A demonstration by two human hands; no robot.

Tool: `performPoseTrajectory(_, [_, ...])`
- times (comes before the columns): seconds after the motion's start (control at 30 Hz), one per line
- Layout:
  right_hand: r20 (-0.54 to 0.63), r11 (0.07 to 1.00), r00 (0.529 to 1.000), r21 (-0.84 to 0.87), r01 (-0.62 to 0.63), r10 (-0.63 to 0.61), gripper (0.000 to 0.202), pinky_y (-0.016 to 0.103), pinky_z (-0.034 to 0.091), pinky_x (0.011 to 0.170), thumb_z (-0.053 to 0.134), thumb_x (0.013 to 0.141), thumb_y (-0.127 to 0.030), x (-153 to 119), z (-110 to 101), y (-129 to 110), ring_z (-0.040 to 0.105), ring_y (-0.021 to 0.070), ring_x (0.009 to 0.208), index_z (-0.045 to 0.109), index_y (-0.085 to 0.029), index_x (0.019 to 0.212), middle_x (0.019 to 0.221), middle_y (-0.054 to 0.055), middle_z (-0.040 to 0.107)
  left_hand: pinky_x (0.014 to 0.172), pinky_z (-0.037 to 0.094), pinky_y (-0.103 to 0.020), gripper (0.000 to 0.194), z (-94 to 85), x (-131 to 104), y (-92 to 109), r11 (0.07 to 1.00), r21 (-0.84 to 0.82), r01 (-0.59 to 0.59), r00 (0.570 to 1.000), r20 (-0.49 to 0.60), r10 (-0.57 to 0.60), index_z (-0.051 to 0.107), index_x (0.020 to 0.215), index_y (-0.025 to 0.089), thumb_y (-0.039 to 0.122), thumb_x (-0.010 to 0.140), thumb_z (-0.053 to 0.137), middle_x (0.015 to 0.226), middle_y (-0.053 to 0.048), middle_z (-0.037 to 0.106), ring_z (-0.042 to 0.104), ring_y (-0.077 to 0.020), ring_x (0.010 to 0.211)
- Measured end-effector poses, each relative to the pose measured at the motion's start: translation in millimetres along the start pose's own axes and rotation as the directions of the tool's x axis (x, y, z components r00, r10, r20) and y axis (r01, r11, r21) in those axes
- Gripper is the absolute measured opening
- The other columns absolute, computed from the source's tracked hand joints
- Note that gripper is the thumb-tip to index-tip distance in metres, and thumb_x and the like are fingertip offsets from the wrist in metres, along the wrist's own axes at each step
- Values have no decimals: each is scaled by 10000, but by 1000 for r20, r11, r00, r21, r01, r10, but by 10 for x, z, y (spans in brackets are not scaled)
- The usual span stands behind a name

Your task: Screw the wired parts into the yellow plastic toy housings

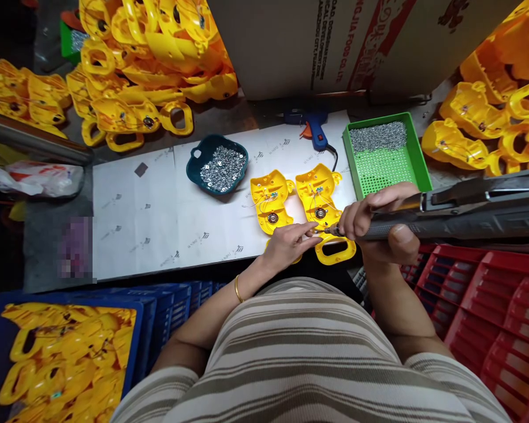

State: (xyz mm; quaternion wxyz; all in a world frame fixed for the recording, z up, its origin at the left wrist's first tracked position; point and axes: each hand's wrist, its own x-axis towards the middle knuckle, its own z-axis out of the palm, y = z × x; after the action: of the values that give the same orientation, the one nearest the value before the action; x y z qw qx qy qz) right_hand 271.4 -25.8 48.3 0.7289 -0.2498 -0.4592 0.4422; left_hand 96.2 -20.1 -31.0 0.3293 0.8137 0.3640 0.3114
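Below, right hand (358, 220) clasping screwdriver (458, 217) over yellow shell (309, 197), left hand (284, 245) alongside, grip unclear

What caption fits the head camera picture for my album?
The right hand holds a screwdriver over a yellow plastic shell, with the left hand near the tool's tip.

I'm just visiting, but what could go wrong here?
The fingers of the left hand are close to the tip of the long dark tool in the right hand, so a slip might hurt them. The teal dish holds many small metal pieces; a knock could scatter them. The right yellow shell's handle seems to overhang the table, so a bump might shift it.
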Motion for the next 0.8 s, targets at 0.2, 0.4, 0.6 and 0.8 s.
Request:
performPoseTrajectory(0.2, [-8, 991, 999, -122, 47, -49, 220, 285, 382, 358, 620, 820, -465, 46, -109, 114, 397, 126, 340, 588, -318, 982, 489, -75, 449, 671, 492, -277, 265, -45, -68, 119, 960, 267, -81, 990, -91, 109, 690, 926, 137, 395, 870, 664, 725, -46, 688, 632, -167, 698])
performPoseTrajectory(0.4, [45, 984, 998, -169, 53, -46, 231, 289, 399, 359, 626, 820, -443, 45, -209, 359, 444, 141, 366, 595, -331, 1020, 482, -70, 449, 1026, 413, -404, 623, 137, -100, 212, 872, 255, -418, 895, 278, 348, 574, 1270, 130, 608, 870, 551, 1250, -156, 639, 530, -277, 1233])
performPoseTrajectory(0.6, [82, 985, 997, -175, 0, 14, 271, 270, 420, 377, 629, 810, -471, 10, -261, 522, 474, 128, 388, 575, -331, 1036, 506, -78, 464, 1121, 312, -458, 760, 260, -121, 146, 875, 272, -400, 874, 400, 275, 490, 1376, 147, 643, 812, 602, 1388, -174, 529, 407, -316, 1348])
performPoseTrajectory(0.8, [103, 985, 994, -173, -15, 33, 253, 269, 411, 370, 607, 820, -432, 22, -259, 591, 443, 126, 380, 578, -349, 1058, 497, -83, 456, 1094, 328, -491, 739, 281, -116, 125, 888, 258, -381, 866, 436, 244, 497, 1366, 173, 569, 776, 697, 1387, -172, 516, 401, -334, 1338])
